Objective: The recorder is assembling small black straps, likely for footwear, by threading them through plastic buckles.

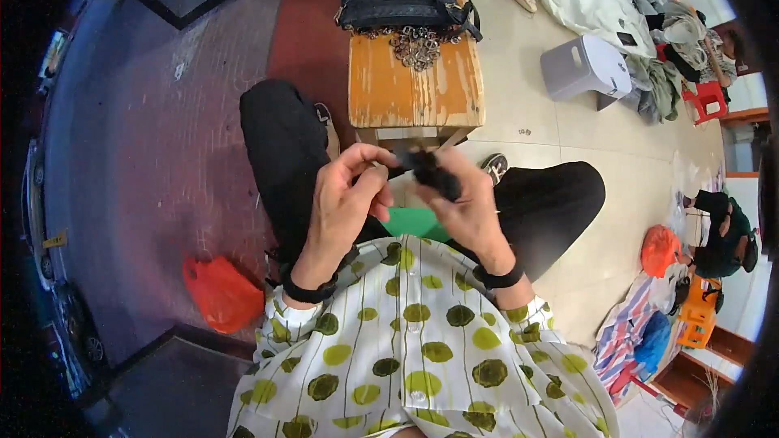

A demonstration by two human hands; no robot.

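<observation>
Both of my hands are raised close together over my lap. My left hand (339, 199) is closed, thumb and forefinger pinched together; what they hold is too small to name. My right hand (473, 204) is wrapped around a black object (436, 175), smeared by motion, so its kind does not show. The black object's dark far end lies close to my left fingertips; whether they touch I cannot tell. Just ahead, a worn wooden stool (414, 101) bears a pile of metal rings (416, 49) and a black handbag (398, 6). Something green (415, 224) shows beneath my hands.
A red plastic bag (225, 294) lies on the ground at the left. A grey plastic stool (580, 69) stands ahead right, near heaped cloth (600, 0). Other people are at the right, by a red stool (706, 103), an orange stool (699, 312) and a striped sheet (621, 320).
</observation>
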